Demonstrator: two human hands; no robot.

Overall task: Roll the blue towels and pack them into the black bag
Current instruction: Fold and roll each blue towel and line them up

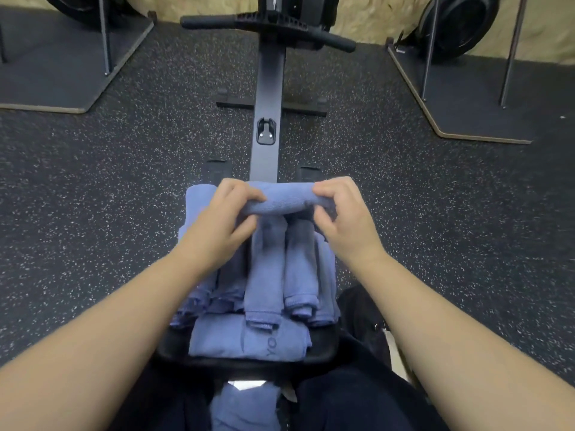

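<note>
While both hands work the same blue towel roll (287, 199), the risk sits in how little holds it. The left hand (224, 217) pinches one end between thumb and curled fingers, the right hand (339, 213) pinches the other, and the roll spans between them, crosswise above the row of finished rolls (281, 269). If either pinch slackens, the loose outer edge can spring open and the roll will likely unwind. Lowered carelessly, it could also nudge the finished rolls, which lie side by side, touching, and look free to slide off the narrow support.

That support is the black seat (323, 349) of a rowing machine, crowded for its width: a flat folded towel (224, 337) lies at its near edge, more blue cloth hangs over the left side, and another blue towel (245, 405) rests between the person's knees. Anything that slips goes onto the floor.

A dark shape just right of the seat may be the black bag (361, 312), though too little shows to be sure; nothing appears packed yet.

Around it, the rowing machine's rail (269, 88) runs ahead to a handle (267, 26). Speckled rubber flooring (109, 181) covers the room, with grey platform mats (62, 66) on both sides and black wheels against a pale wall.
</note>
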